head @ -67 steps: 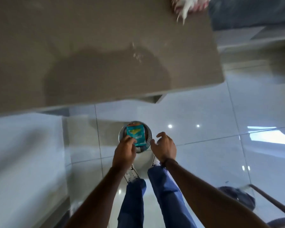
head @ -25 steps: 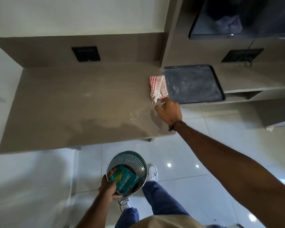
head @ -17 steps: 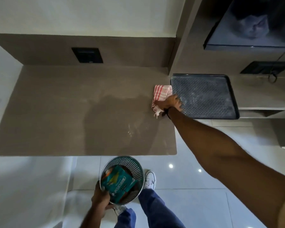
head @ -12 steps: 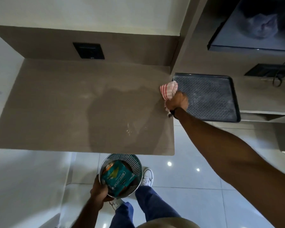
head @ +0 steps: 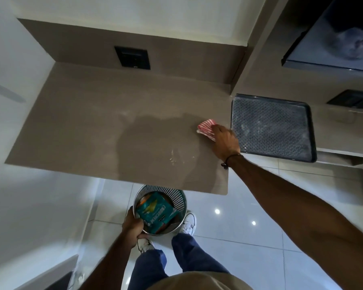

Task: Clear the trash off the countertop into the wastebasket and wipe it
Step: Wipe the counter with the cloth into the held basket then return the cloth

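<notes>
Head view, nearest first: left hand (head: 132,228) grips the rim of a round silver mesh wastebasket (head: 179,203), fingers curled tight over its edge; a teal snack packet (head: 156,213) lies inside. Beyond, small white crumbs (head: 173,156) sit on the taupe countertop (head: 82,122). Right hand (head: 225,141) presses a red-and-white striped cloth (head: 205,128) onto the countertop, fingers closed over it, just beside a dark textured tray (head: 272,126).

- Your right hand (head: 225,143) presses a red-and-white striped cloth (head: 206,129).
- The countertop (head: 88,122) is plain taupe brown, with whitish specks (head: 173,158) near the front.
- Your wastebasket (head: 179,200) is silver with a fine ribbed mesh pattern.
- Inside it sits a teal packet (head: 157,214) with orange and yellow print.
- The tray (head: 270,126) is dark grey, with a repeating lattice pattern.
</notes>
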Demonstrator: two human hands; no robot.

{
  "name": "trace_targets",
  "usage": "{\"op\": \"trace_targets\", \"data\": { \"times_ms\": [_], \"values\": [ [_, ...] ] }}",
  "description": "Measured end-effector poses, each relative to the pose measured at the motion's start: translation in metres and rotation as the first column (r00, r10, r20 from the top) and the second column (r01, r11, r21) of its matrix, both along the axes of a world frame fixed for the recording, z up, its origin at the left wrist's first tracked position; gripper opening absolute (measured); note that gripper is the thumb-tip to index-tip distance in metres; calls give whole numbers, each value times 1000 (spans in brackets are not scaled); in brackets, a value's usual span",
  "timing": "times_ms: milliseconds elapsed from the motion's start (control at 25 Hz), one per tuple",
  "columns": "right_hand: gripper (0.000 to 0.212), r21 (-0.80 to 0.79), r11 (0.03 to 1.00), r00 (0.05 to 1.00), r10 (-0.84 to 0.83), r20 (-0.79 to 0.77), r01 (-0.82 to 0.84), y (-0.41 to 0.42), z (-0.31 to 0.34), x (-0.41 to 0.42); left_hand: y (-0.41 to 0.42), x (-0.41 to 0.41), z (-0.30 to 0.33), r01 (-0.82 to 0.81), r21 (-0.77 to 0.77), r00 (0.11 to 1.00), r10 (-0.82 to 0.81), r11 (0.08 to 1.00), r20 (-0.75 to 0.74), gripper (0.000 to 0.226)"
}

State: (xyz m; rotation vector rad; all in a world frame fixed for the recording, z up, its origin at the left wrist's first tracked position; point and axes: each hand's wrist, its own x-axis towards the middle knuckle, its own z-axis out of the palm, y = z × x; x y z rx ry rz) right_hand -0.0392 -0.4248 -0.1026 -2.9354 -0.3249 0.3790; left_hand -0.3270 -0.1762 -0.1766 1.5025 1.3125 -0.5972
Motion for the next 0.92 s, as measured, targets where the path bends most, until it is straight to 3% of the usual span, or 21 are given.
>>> {"op": "trace_targets", "data": {
  "times_ms": [120, 240, 360, 520, 600, 680, 760, 840, 920],
  "values": [
    [71, 16, 998, 997, -56, -57, 56, 14, -15, -23, 1, -6, -3, -15, -9, 1000, 15, 1000, 11, 24],
    [74, 116, 993, 999, 5, -52, 1, 48, -28, -51, 3, -8, -5, -54, -33, 998, 54, 998, -13, 29],
    [70, 218, 965, 988, 155, -29, -145, 87, -34, -87, 13, -11, -3, -69, -65, 998, 69, 996, 1, 31],
    [73, 201, 917, 935, 354, -5, -346, 105, -37, -158, 26, -16, 5, -54, -66, 998, 56, 996, 27, 30],
    [73, 308, 880, 918, 394, -48, -361, 108, -29, -191, 34, -17, 11, -58, -65, 997, 62, 996, 52, 28],
    [69, 496, 821, 889, 418, -186, -283, 110, -18, -210, 38, -19, 16, -53, -53, 996, 57, 997, 74, 25],
    [62, 593, 798, 936, 283, -208, -109, 108, -3, -207, 41, -20, 18, -56, -59, 993, 62, 997, 104, 24],
    [59, 629, 773, 996, -43, -82, 85, 95, 10, -179, 45, -21, 19, -47, -60, 992, 53, 997, 119, 23],
    [60, 565, 787, 951, -309, 11, 249, 72, 15, -144, 47, -23, 20, -30, -66, 992, 38, 997, 119, 18]
  ]
}}
